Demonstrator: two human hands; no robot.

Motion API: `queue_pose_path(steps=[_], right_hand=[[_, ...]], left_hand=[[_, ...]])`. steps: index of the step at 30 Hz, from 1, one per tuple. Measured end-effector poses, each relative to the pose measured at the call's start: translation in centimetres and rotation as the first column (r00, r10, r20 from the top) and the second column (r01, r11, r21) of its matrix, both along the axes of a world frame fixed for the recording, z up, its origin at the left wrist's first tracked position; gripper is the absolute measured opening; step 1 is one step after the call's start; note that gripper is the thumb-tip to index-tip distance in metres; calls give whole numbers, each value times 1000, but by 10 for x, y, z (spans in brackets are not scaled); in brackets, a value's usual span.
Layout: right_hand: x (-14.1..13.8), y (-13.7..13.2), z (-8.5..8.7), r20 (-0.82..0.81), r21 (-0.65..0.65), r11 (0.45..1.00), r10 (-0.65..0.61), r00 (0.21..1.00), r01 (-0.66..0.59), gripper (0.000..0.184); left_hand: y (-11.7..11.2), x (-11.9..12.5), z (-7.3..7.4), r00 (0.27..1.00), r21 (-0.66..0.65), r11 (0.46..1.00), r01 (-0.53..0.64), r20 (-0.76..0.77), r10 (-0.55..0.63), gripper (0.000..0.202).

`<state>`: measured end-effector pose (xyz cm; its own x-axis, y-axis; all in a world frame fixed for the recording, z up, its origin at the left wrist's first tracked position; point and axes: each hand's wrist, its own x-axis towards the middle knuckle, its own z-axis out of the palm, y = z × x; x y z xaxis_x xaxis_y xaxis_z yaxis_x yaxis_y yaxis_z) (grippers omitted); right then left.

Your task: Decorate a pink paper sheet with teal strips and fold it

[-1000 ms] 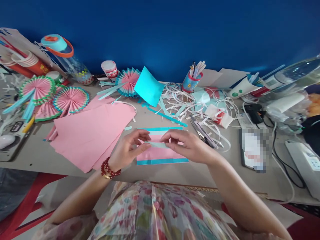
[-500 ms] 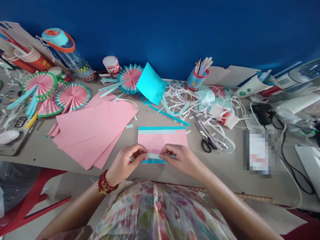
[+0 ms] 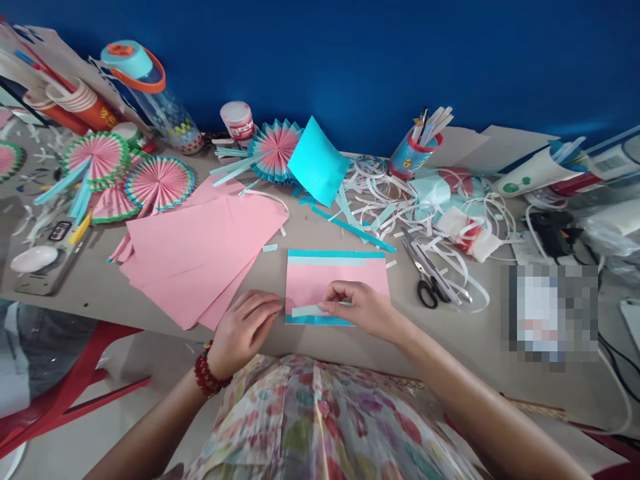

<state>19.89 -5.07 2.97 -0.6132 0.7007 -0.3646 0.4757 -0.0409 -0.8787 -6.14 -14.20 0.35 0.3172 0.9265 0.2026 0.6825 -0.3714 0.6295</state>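
A small pink paper sheet (image 3: 320, 283) with teal strips along its top and bottom edges lies on the table in front of me. My right hand (image 3: 357, 305) pinches a pale blue paper strip (image 3: 307, 311) and holds it down just above the sheet's lower teal edge. My left hand (image 3: 245, 328) rests flat on the table just left of the sheet, fingers stretched toward its corner, holding nothing. A red bead bracelet (image 3: 206, 375) is on my left wrist.
A stack of pink sheets (image 3: 200, 250) lies to the left, pleated pink paper fans (image 3: 157, 181) beyond it. Scissors (image 3: 425, 270) and curled white paper scraps (image 3: 390, 200) lie to the right. A folded teal sheet (image 3: 317, 160), glue jar (image 3: 239, 120), pen cup (image 3: 413, 152) and bottle (image 3: 155, 93) stand at the back.
Both hands carried the pale strip down from mid-air to the sheet's lower edge. My left hand has let go of it and now lies flat beside the sheet.
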Motion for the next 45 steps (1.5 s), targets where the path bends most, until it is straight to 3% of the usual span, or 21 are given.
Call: queue_pose_path(steps=[6, 13, 33, 45], right_hand=[[-4, -2, -1, 24, 101, 994, -50, 998, 47, 20], [-15, -10, -6, 69, 18, 996, -89, 994, 88, 17], [-28, -14, 1, 220, 166, 986, -68, 973, 31, 15], [-30, -17, 1, 257, 217, 976, -93, 962, 37, 15]], left_hand=[[-6, -7, -9, 982, 51, 988, 148, -124, -141, 37], [0, -9, -3, 953, 131, 957, 260, -196, -232, 30], [-1, -8, -5, 962, 101, 970, 221, -186, -200, 28], [-5, -12, -14, 964, 76, 973, 219, -168, -204, 29]])
